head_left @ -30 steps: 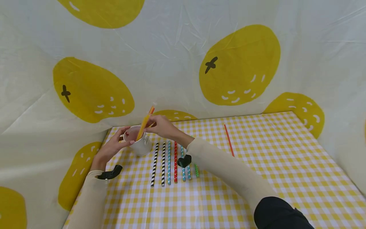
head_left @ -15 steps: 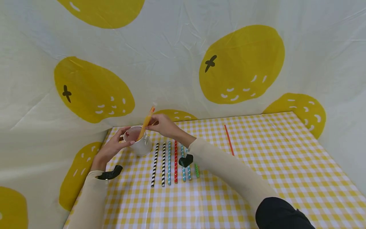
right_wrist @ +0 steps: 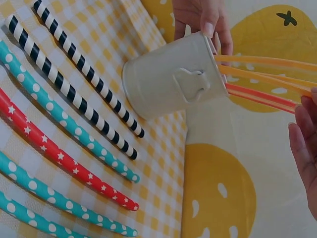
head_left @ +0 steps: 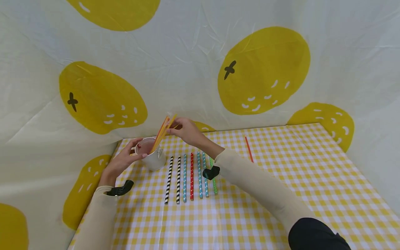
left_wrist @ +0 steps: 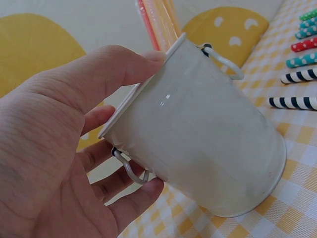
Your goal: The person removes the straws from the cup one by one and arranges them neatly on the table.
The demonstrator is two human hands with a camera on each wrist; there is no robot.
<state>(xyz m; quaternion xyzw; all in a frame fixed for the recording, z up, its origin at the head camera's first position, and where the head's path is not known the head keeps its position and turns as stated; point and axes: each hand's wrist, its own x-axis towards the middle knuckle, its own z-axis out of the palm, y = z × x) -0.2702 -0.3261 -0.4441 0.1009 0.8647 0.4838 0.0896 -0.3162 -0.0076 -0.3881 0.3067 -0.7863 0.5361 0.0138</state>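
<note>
A small white metal bucket (head_left: 154,159) with side handles stands at the table's back left. My left hand (head_left: 123,159) grips its rim, thumb over the near edge and fingers around the far side; the left wrist view shows a fingertip by a wire handle (left_wrist: 131,168). Thin yellow-orange straws (right_wrist: 267,74) and red-orange straws (right_wrist: 262,97) lean out of the bucket's mouth. My right hand (head_left: 189,132) pinches at the upper part of a yellow straw; in the right wrist view only part of this hand (right_wrist: 304,144) shows, at the right edge. The straws' lower ends are hidden inside.
Beside the bucket lies a row of paper straws: black-and-white striped (head_left: 169,180), teal dotted (head_left: 184,180), red starred (head_left: 192,177) and green dotted (head_left: 214,187). The right forearm crosses above some of them. One thin red-orange straw (head_left: 249,149) lies farther right on the checked tablecloth (head_left: 312,173).
My right hand has shifted up and to the right. The bundled straws have fanned apart, a yellow one drawn rightward, exposing the red-orange ones. The left hand and bucket stayed put.
</note>
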